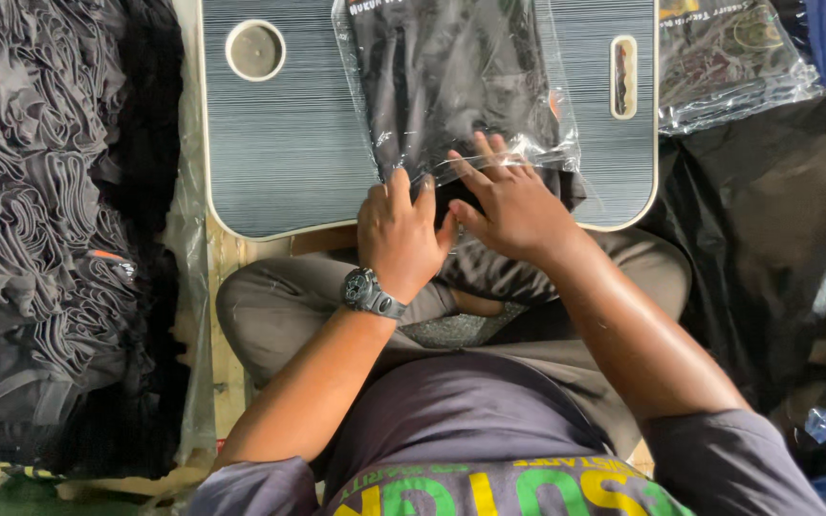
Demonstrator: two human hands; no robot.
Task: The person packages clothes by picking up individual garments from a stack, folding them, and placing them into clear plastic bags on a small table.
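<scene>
Black folded garment [442,86] inside a clear plastic bag [528,143], that's what you've got under both hands right now. It's lying on a grey striped lap table [289,143] with a pale rim, sitting across your crossed legs, and the open end of the bag hangs over the near edge of the table toward you.

Your left hand [399,234] is at the bag's near edge, knuckles up, fingers curled down onto the plastic and dark cloth. Looks like it's pinching the bag mouth, but the fingertips are tucked out of sight so I can't tell how firmly it's closed. There's a dark wristwatch [367,291] on that wrist.

Your right hand [513,205] is just beside the left, almost touching it. Fingers are spread and pressed flat on top of the plastic, so it's holding the bag down rather than wrapped around anything.

Other stuff on the table: a round cup recess [255,50] at the far left corner and a narrow slot [623,76] at the far right.

Off to your left there's a big stack of dark folded garments [40,210] with their edges showing in rows. Far right has more bagged garments [728,57] in shiny plastic, and a sheet of black plastic [767,239] spread out below them
</scene>
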